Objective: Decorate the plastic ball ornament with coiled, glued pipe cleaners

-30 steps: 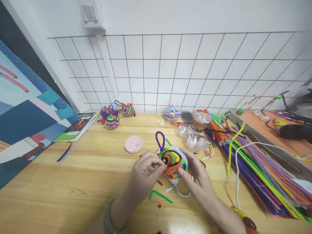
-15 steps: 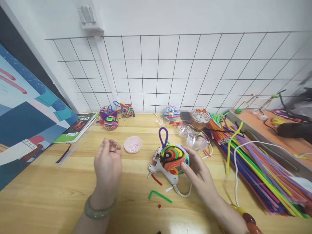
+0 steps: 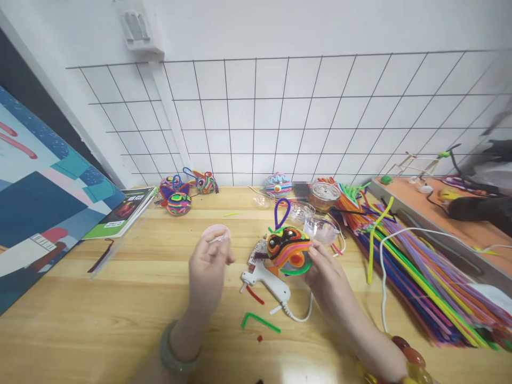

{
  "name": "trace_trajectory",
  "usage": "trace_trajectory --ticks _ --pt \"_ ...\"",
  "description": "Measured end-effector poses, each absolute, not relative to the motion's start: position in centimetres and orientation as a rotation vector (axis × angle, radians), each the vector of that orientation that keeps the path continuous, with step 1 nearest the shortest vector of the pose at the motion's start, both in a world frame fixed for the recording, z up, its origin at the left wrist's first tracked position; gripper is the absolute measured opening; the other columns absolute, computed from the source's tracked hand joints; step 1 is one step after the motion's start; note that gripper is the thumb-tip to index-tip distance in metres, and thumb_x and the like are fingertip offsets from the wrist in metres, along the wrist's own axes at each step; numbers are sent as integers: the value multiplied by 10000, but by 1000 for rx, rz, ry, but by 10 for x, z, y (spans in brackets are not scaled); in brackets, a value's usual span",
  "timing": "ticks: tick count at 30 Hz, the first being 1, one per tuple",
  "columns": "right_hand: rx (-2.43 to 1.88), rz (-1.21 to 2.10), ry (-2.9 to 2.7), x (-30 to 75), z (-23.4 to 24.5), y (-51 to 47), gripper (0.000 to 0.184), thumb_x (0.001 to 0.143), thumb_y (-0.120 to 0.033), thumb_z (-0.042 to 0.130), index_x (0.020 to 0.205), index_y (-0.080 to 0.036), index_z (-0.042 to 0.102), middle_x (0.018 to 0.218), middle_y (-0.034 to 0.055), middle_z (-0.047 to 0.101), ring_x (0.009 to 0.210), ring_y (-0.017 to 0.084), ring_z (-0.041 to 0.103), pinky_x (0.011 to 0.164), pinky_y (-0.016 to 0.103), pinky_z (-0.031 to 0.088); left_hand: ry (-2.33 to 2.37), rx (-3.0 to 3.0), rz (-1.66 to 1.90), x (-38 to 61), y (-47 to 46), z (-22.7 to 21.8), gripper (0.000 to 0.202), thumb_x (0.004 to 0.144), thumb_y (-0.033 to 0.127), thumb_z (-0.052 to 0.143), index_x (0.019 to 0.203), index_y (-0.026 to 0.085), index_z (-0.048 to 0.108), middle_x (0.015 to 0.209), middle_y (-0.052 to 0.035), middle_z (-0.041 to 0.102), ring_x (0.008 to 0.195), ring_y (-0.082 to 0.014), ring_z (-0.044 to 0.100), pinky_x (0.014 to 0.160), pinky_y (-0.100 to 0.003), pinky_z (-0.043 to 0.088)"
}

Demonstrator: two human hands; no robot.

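Note:
My right hand (image 3: 330, 280) grips the edge of a ball ornament (image 3: 290, 250) covered in coloured pipe cleaners. Two dark eyes show on its front, a green rim runs below, and a purple loop (image 3: 282, 212) stands on top. Over the small pink dish (image 3: 210, 230) is my left hand (image 3: 208, 272), fingers bent together at the dish; what they hold, if anything, is hidden. A white glue gun (image 3: 267, 282) lies on the table just below and behind the ornament.
Bent green (image 3: 262, 321) and red (image 3: 255, 295) pipe cleaner pieces lie in front. Clear plastic cups (image 3: 320, 229) and a big pipe cleaner pile (image 3: 416, 277) are on the right. Other ornaments (image 3: 178, 204) and books (image 3: 124, 210) sit back left. A white cable (image 3: 384, 288) curves across.
My left hand has moved right to the pink dish, and its fingers have drawn together. My right hand has turned the ornament so both eyes show, lifting it slightly.

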State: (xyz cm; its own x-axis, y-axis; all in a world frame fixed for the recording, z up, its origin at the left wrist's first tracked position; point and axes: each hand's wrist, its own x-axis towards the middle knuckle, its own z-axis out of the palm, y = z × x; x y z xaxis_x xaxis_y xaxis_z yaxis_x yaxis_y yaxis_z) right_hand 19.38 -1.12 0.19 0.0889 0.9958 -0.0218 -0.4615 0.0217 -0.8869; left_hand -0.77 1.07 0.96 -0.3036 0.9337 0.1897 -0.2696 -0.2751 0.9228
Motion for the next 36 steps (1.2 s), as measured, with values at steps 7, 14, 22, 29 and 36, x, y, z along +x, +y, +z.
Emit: trace_trajectory --ticks 7,14,22,29,36 --pt "-991 1182 -1030 188 -7 -19 400 819 -478 652 1137 -259 549 1204 83 645 1076 268 625 812 390 554 797 1133 1342 18 -10 -8 767 680 231 793 1357 283 436 1369 -140 498 1268 -286 485 979 -391 463" --pt "-964 1005 -1330 179 -9 -32 383 881 -406 603 1216 -279 469 1216 75 617 1085 224 613 904 358 524 626 1059 1134 20 -3 -22 932 686 235 793 1459 322 279 1359 -123 537 1188 -295 568 990 -405 462" --pt "-990 978 -1442 178 -16 -35 397 886 -362 606 1250 -292 462 1270 76 572 1162 233 567 972 372 477 580 1099 1114 22 -12 -1 622 773 215 714 1329 250 438 1274 -93 608 1150 -248 593 975 -343 471" --pt "-986 1170 -1368 181 -3 -30 421 880 -518 560 1227 -283 514 1221 73 641 1136 238 602 953 389 502 638 1089 1077 16 -9 3 533 775 229 707 1260 217 486 1231 -101 632 1157 -273 584 969 -379 466" --pt "-1001 1175 -1381 180 0 -30 456 869 -519 574 1254 -280 523 1228 84 650 1101 246 625 927 412 521 643 889 1080 16 -7 0 525 712 233 752 1201 227 562 1181 -91 664 1114 -283 610 913 -381 498"
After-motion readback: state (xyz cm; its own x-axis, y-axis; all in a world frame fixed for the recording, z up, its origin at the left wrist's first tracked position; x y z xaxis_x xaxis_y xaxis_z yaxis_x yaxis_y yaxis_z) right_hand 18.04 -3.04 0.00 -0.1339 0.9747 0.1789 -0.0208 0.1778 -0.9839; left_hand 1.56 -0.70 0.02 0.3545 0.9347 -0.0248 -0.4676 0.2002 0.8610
